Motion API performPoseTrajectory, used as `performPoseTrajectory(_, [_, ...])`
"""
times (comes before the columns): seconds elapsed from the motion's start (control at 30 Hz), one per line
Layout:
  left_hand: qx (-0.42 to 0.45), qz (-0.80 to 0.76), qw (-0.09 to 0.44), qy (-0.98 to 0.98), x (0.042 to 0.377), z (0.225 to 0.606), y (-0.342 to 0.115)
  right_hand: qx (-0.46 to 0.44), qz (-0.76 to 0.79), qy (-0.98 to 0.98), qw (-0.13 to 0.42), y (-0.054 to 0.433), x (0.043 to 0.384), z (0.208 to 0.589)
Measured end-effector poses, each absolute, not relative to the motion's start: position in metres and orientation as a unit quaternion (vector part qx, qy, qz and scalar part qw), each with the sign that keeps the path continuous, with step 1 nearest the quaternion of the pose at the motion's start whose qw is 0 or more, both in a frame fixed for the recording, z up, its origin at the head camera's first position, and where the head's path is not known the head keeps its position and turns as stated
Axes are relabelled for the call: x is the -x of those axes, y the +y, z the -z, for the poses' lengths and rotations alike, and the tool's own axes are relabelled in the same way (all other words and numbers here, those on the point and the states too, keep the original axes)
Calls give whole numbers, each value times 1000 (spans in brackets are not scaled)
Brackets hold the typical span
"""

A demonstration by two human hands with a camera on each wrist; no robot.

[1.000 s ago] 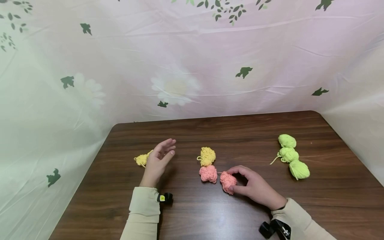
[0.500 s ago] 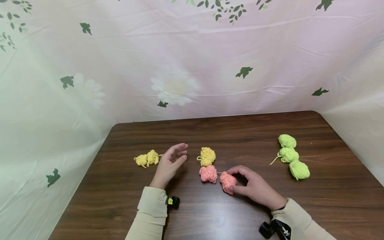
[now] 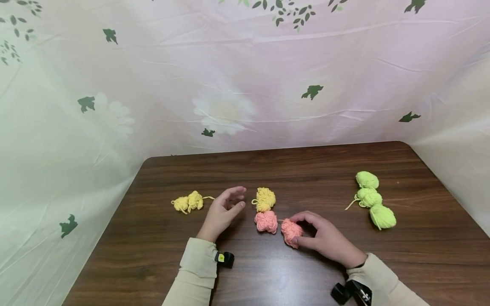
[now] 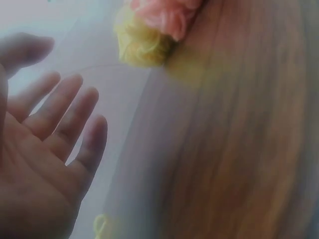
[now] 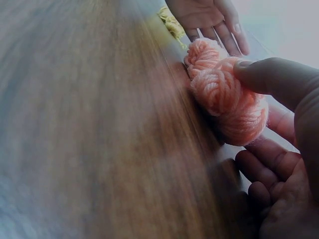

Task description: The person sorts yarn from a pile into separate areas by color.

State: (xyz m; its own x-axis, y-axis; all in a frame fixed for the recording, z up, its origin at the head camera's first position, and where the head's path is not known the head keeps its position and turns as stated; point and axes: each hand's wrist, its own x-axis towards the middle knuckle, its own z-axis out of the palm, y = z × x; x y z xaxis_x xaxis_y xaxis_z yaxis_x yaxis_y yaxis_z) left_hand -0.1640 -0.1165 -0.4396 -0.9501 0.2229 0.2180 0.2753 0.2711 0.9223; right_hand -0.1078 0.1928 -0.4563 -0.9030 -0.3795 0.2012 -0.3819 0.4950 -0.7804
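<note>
A: What do we get from the head view?

B: We see the right hand [image 3: 325,238] pinching the right pink ball [image 3: 292,233] between thumb and index finger, on the table [image 3: 153,255]. A short strand bridges the narrow gap to the left pink ball [image 3: 266,222]. The yellow ball [image 3: 264,199] touches that one's far side.

A: And the left hand [image 3: 222,214]?

B: It's just left of the yellow ball, half open, fingers gently bent, holding nothing. Left of it we find two yellow balls [image 3: 195,200] touching, a tail running towards the hand. Over at the right, three green balls [image 3: 368,198] lie touching in a row.

A: Does the left wrist view agree?

B: Yes: we see the palm, the fingers slightly spread and the thumb apart from them. Yellow and pink yarn sit at the top, blurred. A yellow loop pokes in at the bottom; we can't tell which ball it belongs to.

A: And the right wrist view?

B: There we have the thumb pressed on pink yarn, other fingers bent beneath. The left hand's fingers show beyond.
</note>
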Motion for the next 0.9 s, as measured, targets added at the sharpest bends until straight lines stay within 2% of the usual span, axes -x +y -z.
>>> performPoseTrajectory(0.2, [151, 575, 1, -804, 162, 439, -106, -220, -453, -864, 2, 193, 108, 457])
performPoseTrajectory(0.37, [158, 573, -34, -804, 153, 424, -99, -224, -455, -862, 4, 194, 109, 458])
performPoseTrajectory(0.9, [130, 586, -63, -798, 152, 425, -95, -227, -456, -861, 7, 191, 110, 458])
